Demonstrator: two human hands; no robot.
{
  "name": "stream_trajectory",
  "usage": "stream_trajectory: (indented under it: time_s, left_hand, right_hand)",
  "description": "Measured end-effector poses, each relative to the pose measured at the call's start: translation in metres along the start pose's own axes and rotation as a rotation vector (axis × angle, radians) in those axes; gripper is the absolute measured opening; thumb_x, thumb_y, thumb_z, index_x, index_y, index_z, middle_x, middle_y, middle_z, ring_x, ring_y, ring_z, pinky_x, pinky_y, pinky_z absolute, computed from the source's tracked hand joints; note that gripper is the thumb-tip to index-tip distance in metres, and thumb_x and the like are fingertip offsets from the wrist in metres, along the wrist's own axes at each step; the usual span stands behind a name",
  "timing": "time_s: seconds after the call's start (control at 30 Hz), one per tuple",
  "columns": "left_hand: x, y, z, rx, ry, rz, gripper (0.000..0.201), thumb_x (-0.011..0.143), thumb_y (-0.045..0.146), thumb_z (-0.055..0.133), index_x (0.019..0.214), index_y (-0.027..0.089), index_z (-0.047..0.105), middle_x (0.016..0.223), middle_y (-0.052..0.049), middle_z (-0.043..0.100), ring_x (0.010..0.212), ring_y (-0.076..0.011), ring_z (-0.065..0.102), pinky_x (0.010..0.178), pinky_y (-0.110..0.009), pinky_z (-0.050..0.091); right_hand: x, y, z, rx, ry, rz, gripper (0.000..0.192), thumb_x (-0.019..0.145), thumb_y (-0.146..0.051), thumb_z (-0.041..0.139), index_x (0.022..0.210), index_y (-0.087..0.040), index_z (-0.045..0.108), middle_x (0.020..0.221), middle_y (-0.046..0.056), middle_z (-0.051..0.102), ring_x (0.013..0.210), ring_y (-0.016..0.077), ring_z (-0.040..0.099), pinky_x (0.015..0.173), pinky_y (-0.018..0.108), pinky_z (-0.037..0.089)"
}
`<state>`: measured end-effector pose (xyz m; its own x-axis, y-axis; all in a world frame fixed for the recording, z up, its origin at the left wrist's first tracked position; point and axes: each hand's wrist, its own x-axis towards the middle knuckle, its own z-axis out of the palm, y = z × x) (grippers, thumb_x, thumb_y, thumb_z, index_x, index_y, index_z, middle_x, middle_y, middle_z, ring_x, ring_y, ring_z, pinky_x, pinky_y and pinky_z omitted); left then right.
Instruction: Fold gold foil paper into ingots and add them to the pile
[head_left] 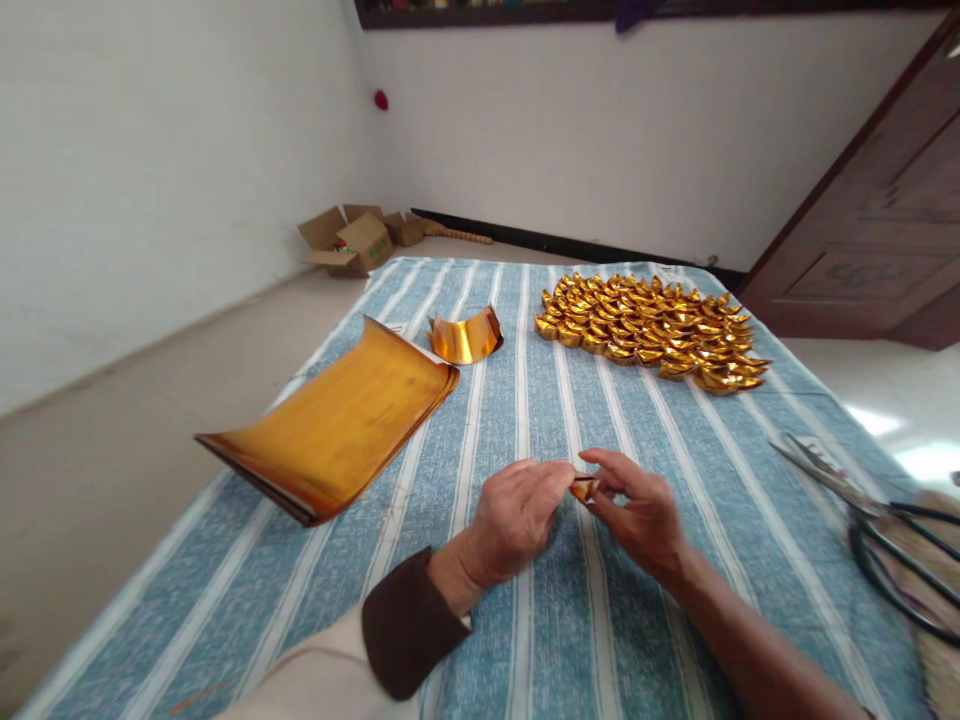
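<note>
Above the striped cloth, a small folded piece of gold paper [583, 489] is between my two hands. My left hand [519, 515] pinches its left end, with the other fingers curled in. The thumb and a finger of my right hand [637, 510] hold the right end, and the index finger arches above it. My fingers hide part of the paper. Farther off at the right lie many finished gold paper ingots [645, 325] in tight rows. To the left is a stack of large gold paper sheets [337, 420], beside a smaller curved stack of gold paper strips [466, 338].
Black-handled scissors [870, 508] lie at the table's right edge, blades pointing away to the left. A blue and white striped cloth [495, 420] covers the table. On the floor behind stand open cardboard boxes [352, 245]. A brown wooden door [870, 230] is at the right.
</note>
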<state>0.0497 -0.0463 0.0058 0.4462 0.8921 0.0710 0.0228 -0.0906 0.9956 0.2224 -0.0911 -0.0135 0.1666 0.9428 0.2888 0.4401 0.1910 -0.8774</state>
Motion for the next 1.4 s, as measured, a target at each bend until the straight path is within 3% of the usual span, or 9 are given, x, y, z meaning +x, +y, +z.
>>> stream_trajectory:
  time_s: [0.13, 0.37, 0.53, 0.7, 0.83, 1.03, 1.17, 1.4]
  left_hand:
    - [0.003, -0.004, -0.002, -0.005, 0.002, 0.001, 0.031, 0.069, 0.003, 0.074, 0.093, 0.022, 0.075, 0.105, -0.010, 0.074, 0.111, -0.0251, 0.064, 0.110, -0.041, 0.037]
    - [0.006, -0.008, -0.006, 0.163, -0.065, 0.149, 0.031, 0.072, 0.006, 0.073, 0.097, 0.024, 0.073, 0.109, -0.009, 0.073, 0.112, -0.0248, 0.064, 0.110, -0.041, 0.036]
    - [0.007, -0.009, -0.007, 0.229, -0.080, 0.192, 0.027, 0.077, 0.010, 0.070, 0.099, 0.025, 0.073, 0.112, -0.009, 0.072, 0.113, -0.0243, 0.064, 0.109, -0.040, 0.036]
    - [0.004, -0.015, -0.006, 0.377, -0.062, 0.262, 0.024, 0.081, 0.014, 0.068, 0.101, 0.025, 0.073, 0.108, -0.009, 0.073, 0.108, -0.0248, 0.066, 0.103, -0.038, 0.043]
    - [0.004, -0.023, -0.008, 0.538, -0.114, 0.331, 0.025, 0.087, 0.014, 0.058, 0.108, 0.022, 0.070, 0.099, -0.010, 0.073, 0.093, -0.0227, 0.070, 0.091, -0.037, 0.053]
    - [0.005, -0.030, -0.011, 0.686, -0.158, 0.492, 0.036, 0.087, 0.005, 0.044, 0.116, 0.020, 0.058, 0.099, -0.005, 0.072, 0.093, -0.0185, 0.069, 0.088, -0.038, 0.056]
    - [0.005, -0.028, -0.010, 0.760, -0.153, 0.454, 0.032, 0.089, 0.011, 0.051, 0.119, 0.021, 0.052, 0.102, -0.004, 0.072, 0.094, -0.0199, 0.069, 0.087, -0.038, 0.056]
    - [0.002, -0.030, -0.008, 0.786, -0.167, 0.376, 0.049, 0.087, 0.015, 0.057, 0.133, 0.023, 0.042, 0.110, -0.006, 0.071, 0.102, -0.0226, 0.068, 0.093, -0.044, 0.054]
  right_hand:
    - [-0.004, 0.004, -0.001, -0.120, -0.090, -0.188, 0.022, 0.083, -0.025, 0.057, 0.102, -0.024, 0.068, 0.084, 0.003, 0.073, 0.064, 0.0158, 0.064, 0.063, 0.030, 0.054]
    - [-0.006, 0.006, 0.000, -0.182, -0.115, -0.393, 0.038, 0.084, -0.026, 0.062, 0.121, -0.021, 0.056, 0.098, 0.007, 0.071, 0.087, 0.0206, 0.066, 0.077, 0.035, 0.055]
    - [-0.004, 0.009, 0.002, -0.314, -0.101, -0.526, 0.025, 0.092, -0.011, 0.043, 0.108, -0.019, 0.061, 0.086, 0.006, 0.069, 0.079, 0.0179, 0.063, 0.071, 0.032, 0.052]
    - [-0.004, 0.008, 0.000, -0.501, -0.186, -0.645, 0.025, 0.097, -0.011, 0.040, 0.096, -0.017, 0.064, 0.073, 0.005, 0.064, 0.070, 0.0171, 0.057, 0.066, 0.031, 0.048]
    - [-0.005, 0.008, -0.001, -0.617, -0.271, -0.674, 0.027, 0.098, -0.013, 0.039, 0.088, -0.016, 0.064, 0.070, 0.004, 0.059, 0.066, 0.0167, 0.051, 0.061, 0.031, 0.043]
    - [-0.006, 0.008, -0.007, -0.637, -0.338, -0.619, 0.022, 0.098, -0.020, 0.044, 0.088, -0.017, 0.064, 0.076, 0.005, 0.058, 0.073, 0.0188, 0.053, 0.064, 0.033, 0.043]
    - [-0.007, 0.005, -0.012, -0.623, -0.382, -0.579, 0.021, 0.097, -0.021, 0.045, 0.093, -0.018, 0.066, 0.085, 0.007, 0.061, 0.080, 0.0197, 0.056, 0.069, 0.033, 0.046]
    - [-0.010, 0.008, -0.011, -0.633, -0.390, -0.570, 0.024, 0.098, -0.022, 0.045, 0.093, -0.019, 0.069, 0.102, 0.011, 0.063, 0.097, 0.0235, 0.058, 0.080, 0.037, 0.051]
